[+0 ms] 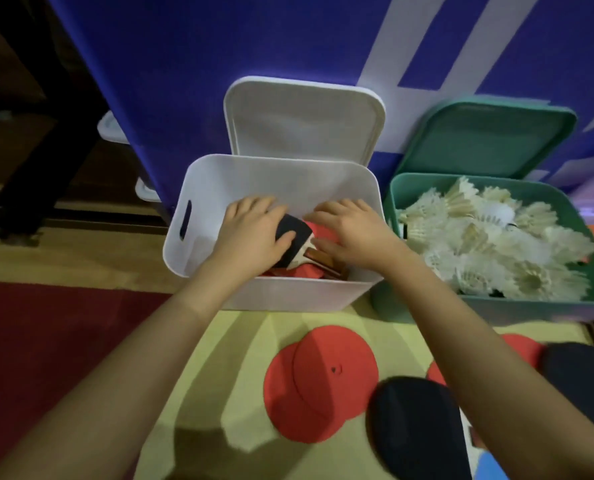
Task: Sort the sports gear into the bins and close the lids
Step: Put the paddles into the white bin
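Observation:
Both my hands are inside the white bin (pixel 198 188), whose lid (pixel 302 119) stands open behind it. My left hand (pixel 254 233) lies over a black-faced table tennis paddle (pixel 297 242), thumb across its face. My right hand (pixel 351 233) presses with spread fingers on red paddles (pixel 318 230) lying in the bin. To the right, the green bin (pixel 413 192) is heaped with white shuttlecocks (pixel 489 240), and its green lid (pixel 489 136) is open. More red paddles (pixel 319 382) and black paddles (pixel 416 424) lie on the floor in front.
A blue banner with white stripes (pixel 219 64) stands right behind the bins. The floor is yellow (pixel 236 341) with a dark red area (pixel 46 341) at left. Another black paddle (pixel 579 372) lies at the right edge.

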A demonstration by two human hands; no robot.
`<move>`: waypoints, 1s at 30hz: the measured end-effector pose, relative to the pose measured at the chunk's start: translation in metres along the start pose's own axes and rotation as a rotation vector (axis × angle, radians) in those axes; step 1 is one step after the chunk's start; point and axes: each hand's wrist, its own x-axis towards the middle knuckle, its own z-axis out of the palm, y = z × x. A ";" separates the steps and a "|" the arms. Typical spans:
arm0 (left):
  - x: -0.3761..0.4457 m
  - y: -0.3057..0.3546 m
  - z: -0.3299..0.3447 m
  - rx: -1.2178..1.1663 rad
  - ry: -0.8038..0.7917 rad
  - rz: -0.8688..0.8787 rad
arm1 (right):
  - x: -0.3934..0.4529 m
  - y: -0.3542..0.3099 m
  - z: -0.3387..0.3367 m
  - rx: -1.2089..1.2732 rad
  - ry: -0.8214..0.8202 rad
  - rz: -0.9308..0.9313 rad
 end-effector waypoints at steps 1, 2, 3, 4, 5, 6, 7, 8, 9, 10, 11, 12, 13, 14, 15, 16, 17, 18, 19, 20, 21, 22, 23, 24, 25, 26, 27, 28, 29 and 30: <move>-0.006 0.005 -0.005 -0.021 0.029 0.039 | -0.014 -0.004 -0.005 0.016 0.054 0.029; -0.012 0.011 -0.010 -0.045 0.043 0.074 | -0.028 -0.007 -0.009 0.032 0.105 0.053; -0.018 0.017 -0.013 -0.065 0.048 0.108 | -0.043 -0.011 -0.013 0.046 0.148 0.074; -0.024 0.023 -0.016 -0.081 0.048 0.145 | -0.058 -0.015 -0.015 0.057 0.181 0.096; -0.030 0.030 -0.017 -0.094 0.050 0.181 | -0.073 -0.020 -0.017 0.062 0.210 0.124; -0.035 0.038 -0.016 -0.112 0.046 0.214 | -0.088 -0.025 -0.018 0.063 0.231 0.160; -0.041 0.046 -0.015 -0.134 0.041 0.248 | -0.104 -0.029 -0.017 0.065 0.248 0.201; -0.049 0.055 -0.014 -0.152 0.032 0.282 | -0.121 -0.033 -0.015 0.067 0.261 0.240; -0.056 0.063 -0.011 -0.163 0.019 0.317 | -0.138 -0.036 -0.013 0.071 0.271 0.278; -0.063 0.073 -0.008 -0.175 0.010 0.351 | -0.156 -0.039 -0.009 0.081 0.275 0.317; -0.070 0.083 -0.003 -0.189 0.003 0.386 | -0.174 -0.041 -0.006 0.092 0.276 0.359; -0.076 0.095 0.002 -0.202 -0.005 0.412 | -0.192 -0.042 -0.002 0.108 0.270 0.403; -0.082 0.107 0.007 -0.212 -0.043 0.424 | -0.209 -0.042 0.002 0.131 0.253 0.445; -0.087 0.119 0.013 -0.215 -0.099 0.429 | -0.225 -0.040 0.007 0.161 0.229 0.481; -0.092 0.132 0.020 -0.206 -0.159 0.436 | -0.240 -0.036 0.012 0.191 0.204 0.511; -0.096 0.144 0.031 -0.183 -0.206 0.452 | -0.254 -0.031 0.018 0.214 0.172 0.533; -0.102 0.156 0.041 -0.157 -0.252 0.460 | -0.268 -0.025 0.025 0.228 0.124 0.547; -0.107 0.166 0.052 -0.140 -0.294 0.451 | -0.281 -0.018 0.032 0.236 0.058 0.559; -0.112 0.175 0.064 -0.127 -0.324 0.436 | -0.293 -0.011 0.040 0.237 -0.025 0.571; -0.117 0.184 0.075 -0.108 -0.345 0.424 | -0.304 -0.005 0.047 0.232 -0.118 0.576; -0.121 0.192 0.087 -0.086 -0.361 0.413 | -0.315 0.002 0.055 0.226 -0.215 0.569; -0.124 0.200 0.097 -0.069 -0.378 0.394 | -0.325 0.009 0.063 0.221 -0.298 0.546; -0.128 0.207 0.107 -0.060 -0.393 0.360 | -0.334 0.015 0.070 0.219 -0.361 0.516; -0.131 0.215 0.116 -0.056 -0.403 0.321 | -0.341 0.020 0.077 0.222 -0.401 0.486; -0.133 0.222 0.125 -0.053 -0.414 0.282 | -0.345 0.023 0.082 0.226 -0.432 0.454; -0.135 0.229 0.134 -0.044 -0.433 0.239 | -0.348 0.026 0.088 0.233 -0.467 0.424; -0.138 0.234 0.142 -0.023 -0.464 0.192 | -0.351 0.028 0.094 0.240 -0.497 0.398; -0.141 0.238 0.150 0.008 -0.504 0.137 | -0.354 0.029 0.101 0.251 -0.517 0.376; -0.146 0.242 0.157 0.041 -0.546 0.073 | -0.357 0.031 0.107 0.254 -0.522 0.352; -0.151 0.244 0.161 0.068 -0.571 0.003 | -0.359 0.032 0.111 0.251 -0.517 0.325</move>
